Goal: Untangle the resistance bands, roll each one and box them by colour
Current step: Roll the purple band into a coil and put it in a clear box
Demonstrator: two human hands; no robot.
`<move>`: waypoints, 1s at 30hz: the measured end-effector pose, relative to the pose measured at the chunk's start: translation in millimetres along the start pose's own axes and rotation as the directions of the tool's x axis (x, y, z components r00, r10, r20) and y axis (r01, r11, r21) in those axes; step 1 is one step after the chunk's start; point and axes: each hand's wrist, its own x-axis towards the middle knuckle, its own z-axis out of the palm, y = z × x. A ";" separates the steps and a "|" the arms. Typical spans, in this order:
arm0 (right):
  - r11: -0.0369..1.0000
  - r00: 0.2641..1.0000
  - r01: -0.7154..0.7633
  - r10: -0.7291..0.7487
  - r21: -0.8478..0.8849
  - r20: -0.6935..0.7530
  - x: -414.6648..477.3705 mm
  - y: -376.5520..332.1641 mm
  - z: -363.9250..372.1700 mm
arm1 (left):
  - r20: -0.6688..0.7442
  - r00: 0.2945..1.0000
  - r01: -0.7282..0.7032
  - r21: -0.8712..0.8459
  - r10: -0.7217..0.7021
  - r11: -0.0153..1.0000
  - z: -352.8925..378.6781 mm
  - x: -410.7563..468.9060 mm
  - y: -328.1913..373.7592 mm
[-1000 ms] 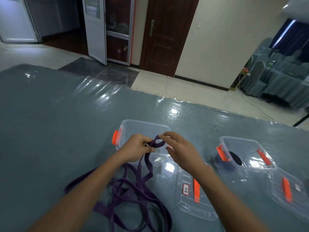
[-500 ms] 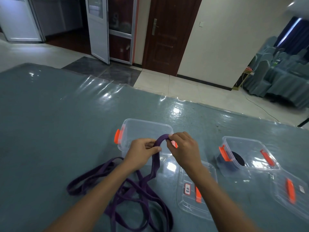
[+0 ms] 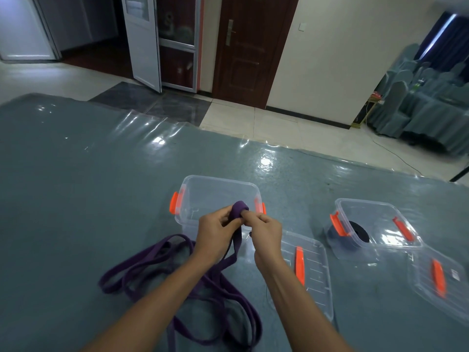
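right in front of the open clear box [image 3: 215,177], at 12 o'clock from the person, both hands are meeting on the purple band [image 3: 234,246]. left hand [image 3: 215,232] is pinching the little rolled-up start [image 3: 239,209] from its 9 o'clock side. right hand [image 3: 266,233] is pinching it from 3 o'clock, so both are gripping the band and neither one is free.

the bit that matters imo: the coil's axis is lying across, 9 to 3, between the two hands. the unrolled tail is dropping away toward 6 to 7 o'clock, running down past the left hand into a loose, looping pile on the tabletop [image 3: 76,199] by the left forearm. so the slack is sitting nearer the left hand, and i'm guessing that one is going to be feeding it while the right is turning the coil.

the box is waiting just behind the coil, barely a reach. over at 3 o'clock a second box [image 3: 368,205] is holding a black roll [image 3: 359,231], so purple is probably going in the near one.
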 end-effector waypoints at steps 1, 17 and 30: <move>1.000 0.999 -0.021 0.021 -0.008 0.027 0.5 0.4 -0.8 | -0.005 1.000 0.004 0.024 -0.004 1.000 -2.6 1.1 -2.4; 0.570 0.836 0.510 -0.153 -0.644 0.527 17.6 -26.1 -23.7 | 0.426 0.904 -0.198 0.471 -0.025 0.859 -37.8 24.0 -2.6; 0.828 0.874 0.377 -0.171 -0.414 0.454 21.1 -6.1 -42.3 | 0.292 0.951 0.085 0.087 -0.107 0.993 -21.6 5.2 -6.0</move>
